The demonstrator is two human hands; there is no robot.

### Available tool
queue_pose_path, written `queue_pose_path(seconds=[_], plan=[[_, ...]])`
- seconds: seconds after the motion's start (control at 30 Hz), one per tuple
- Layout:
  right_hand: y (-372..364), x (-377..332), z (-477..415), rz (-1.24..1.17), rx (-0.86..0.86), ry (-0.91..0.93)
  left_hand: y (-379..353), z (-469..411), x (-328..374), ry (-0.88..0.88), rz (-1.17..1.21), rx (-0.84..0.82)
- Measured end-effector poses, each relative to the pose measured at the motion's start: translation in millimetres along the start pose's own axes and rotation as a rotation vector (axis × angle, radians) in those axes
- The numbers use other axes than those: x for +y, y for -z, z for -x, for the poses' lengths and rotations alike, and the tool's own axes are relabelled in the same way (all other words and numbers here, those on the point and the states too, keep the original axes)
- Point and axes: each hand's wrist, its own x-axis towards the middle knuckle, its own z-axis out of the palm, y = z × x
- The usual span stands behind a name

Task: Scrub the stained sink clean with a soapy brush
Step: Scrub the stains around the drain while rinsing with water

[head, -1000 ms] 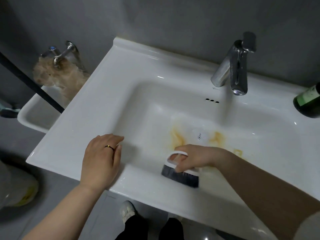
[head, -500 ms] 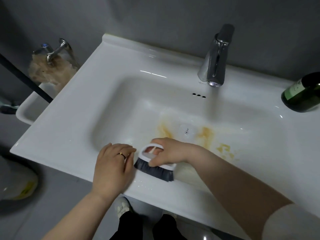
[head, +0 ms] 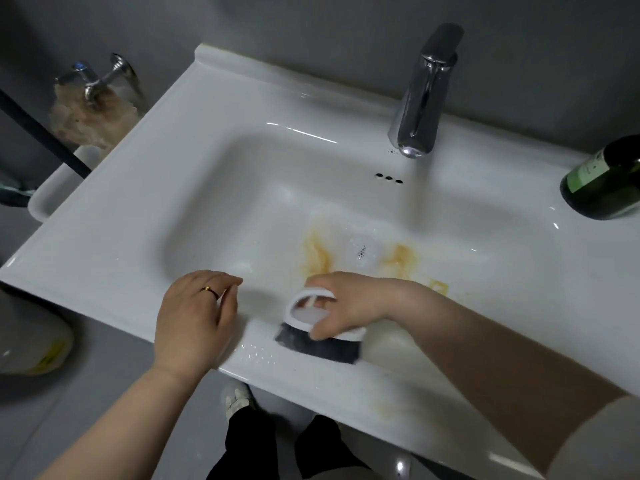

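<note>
Grips the brush point(head: 329, 349) in the right hand point(head: 353, 303), fingers clenched through its white loop, bristles down on the front rim of the sink point(head: 138, 202). Rests the left hand point(head: 194, 320) just beside it, fingers loose.

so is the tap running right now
No, no water falls from the tap into the sink; the right hand only holds the brush near the front rim.

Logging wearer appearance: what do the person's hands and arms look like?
Both hands are ungloved. The left hand wears a thin gold-coloured ring on one finger; its forearm is bare. The right hand shows no jewellery, and its arm is bare up to a pale greyish sleeve.
</note>
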Motion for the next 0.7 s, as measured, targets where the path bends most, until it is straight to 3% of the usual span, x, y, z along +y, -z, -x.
queue_pose_path(seconds=[0.13,0.27,0.37,0.5,0.57,0.7], plan=[[6,23,30,0.097,-0.084,-0.163,1,1,3,0.02,-0.028,0.003],[-5,-6,-5,0.075,0.07,-0.05,2,0,4,0.006,-0.053,-0.039],[-5,-13,-5,0.047,0.072,-0.024,4,-2,5,0.016,-0.056,-0.055],[3,35,42,0.149,0.003,-0.211,4,-3,4,-0.006,-0.038,-0.064],[-1,44,53,0.105,0.055,-0.273,4,-3,4,-0.015,-0.038,-0.066],[-11,20,41,-0.057,0.246,-0.11,4,-1,0,-0.053,-0.022,-0.105]])
